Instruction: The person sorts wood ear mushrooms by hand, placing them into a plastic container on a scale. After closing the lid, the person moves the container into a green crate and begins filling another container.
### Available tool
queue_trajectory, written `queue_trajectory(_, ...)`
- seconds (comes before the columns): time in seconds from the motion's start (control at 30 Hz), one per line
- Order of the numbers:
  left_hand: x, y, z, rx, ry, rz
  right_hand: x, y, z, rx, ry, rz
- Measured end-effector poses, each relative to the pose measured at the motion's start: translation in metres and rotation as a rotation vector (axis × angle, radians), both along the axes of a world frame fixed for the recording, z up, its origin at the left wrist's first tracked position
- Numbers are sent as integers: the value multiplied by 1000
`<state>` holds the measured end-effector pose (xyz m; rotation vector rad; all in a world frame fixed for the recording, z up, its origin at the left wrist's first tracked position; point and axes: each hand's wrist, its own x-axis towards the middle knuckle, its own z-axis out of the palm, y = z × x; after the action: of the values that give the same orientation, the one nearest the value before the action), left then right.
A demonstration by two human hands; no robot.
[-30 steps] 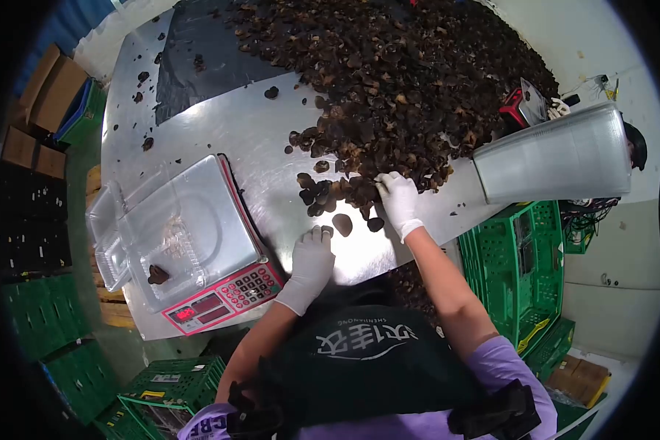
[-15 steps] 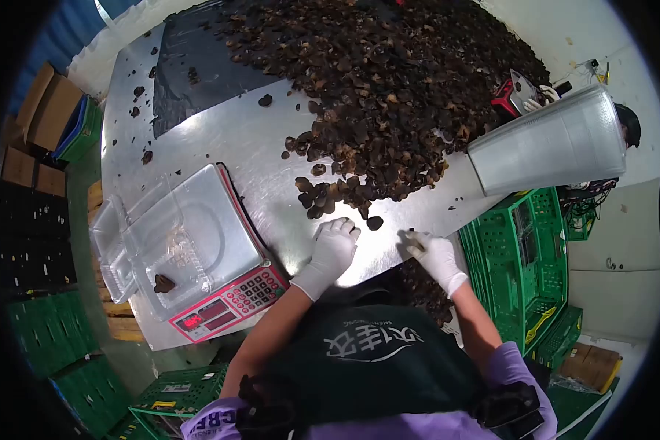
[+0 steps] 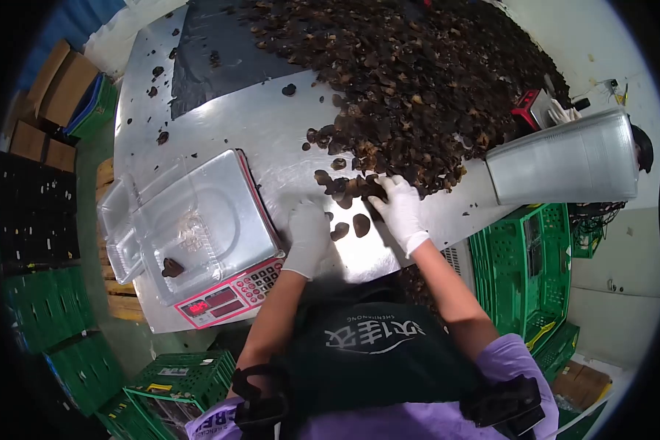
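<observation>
A large heap of dark brown, mushroom-like pieces (image 3: 418,95) covers the far part of a metal table (image 3: 264,110). At the near edge of the heap, my right hand (image 3: 403,213), in a white glove, reaches onto the pieces with its fingers apart. My left hand (image 3: 308,233), also gloved, is low over the table beside the scale; its fingers are blurred. Between the hands lie a few loose dark pieces (image 3: 361,225). On the digital scale (image 3: 231,238), an open clear plastic clamshell box (image 3: 187,253) contains one dark piece (image 3: 172,268).
A tall stack of clear plastic containers (image 3: 565,161) lies on its side at the right table edge. Green crates (image 3: 524,271) stand to the right, with another crate (image 3: 176,381) at lower left. Black sheeting (image 3: 227,70) covers the far left tabletop.
My right hand has moved forward and left to the heap's edge, its fingers now spread. My left hand has shifted left, toward the scale. Several loose pieces now lie nearer me, between the hands.
</observation>
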<state>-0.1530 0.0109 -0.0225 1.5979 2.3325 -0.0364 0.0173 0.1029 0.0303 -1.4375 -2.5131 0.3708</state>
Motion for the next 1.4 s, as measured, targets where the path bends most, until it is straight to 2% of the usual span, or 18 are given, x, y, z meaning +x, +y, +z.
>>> queue_trajectory(0.07, 1, 1, -1, 195, -50, 68, -24, 1, -2, 50, 88, 135)
queue_trajectory(0.1, 1, 4, 0, 195, -51, 74, -29, 6, -11, 96, 20, 184)
queue_trajectory(0.17, -4, 17, 7, 481, -175, -40, -32, 14, -25, 139, 8, 228)
queue_trajectory(0.27, -3, 31, 22, 269, -138, -157, -10, 16, -25, 139, 134, 111)
queue_trajectory(0.33, -1, 31, -1, 261, -111, -121, 11, 12, -29, 193, 193, 79)
queue_trajectory(0.43, 1, 7, -14, 540, -129, -95, 30, -6, -26, 100, 198, 110)
queue_trajectory(0.57, -5, -13, -4, 493, -233, -52, 32, -17, -27, 67, 216, 110)
queue_trajectory(0.67, -7, -9, 3, 307, -244, 102, 28, -15, -28, 77, 224, 71)
queue_trajectory(0.73, -11, 5, 1, 502, -69, 80, 19, -6, -28, 115, 211, 112)
queue_trajectory(0.87, -19, 49, -10, 653, -70, -24, -28, 6, -20, 123, 39, 202)
queue_trajectory(0.93, -15, 66, -11, 292, 20, 10, -43, 10, -33, 170, -115, 267)
queue_trajectory(1.0, -17, 66, -11, 263, 6, 38, -41, 7, -42, 181, -151, 295)
queue_trajectory(1.07, -17, 57, 5, 182, -68, 104, -32, -3, -34, 166, 43, 313)
queue_trajectory(1.1, -21, 46, 13, 156, -80, 26, -24, -14, -27, 132, 72, 295)
queue_trajectory(1.2, -17, 24, 20, 76, -141, 33, 9, -40, -38, 88, 18, 313)
queue_trajectory(1.23, -15, 24, 19, 77, -141, 31, 14, -43, -37, 90, 18, 311)
queue_trajectory(1.3, -8, 28, 15, 421, -103, 42, 22, -47, -32, 2, 91, 204)
queue_trajectory(1.4, -4, 56, 1, 507, -170, -49, 18, -31, -23, 59, 197, 61)
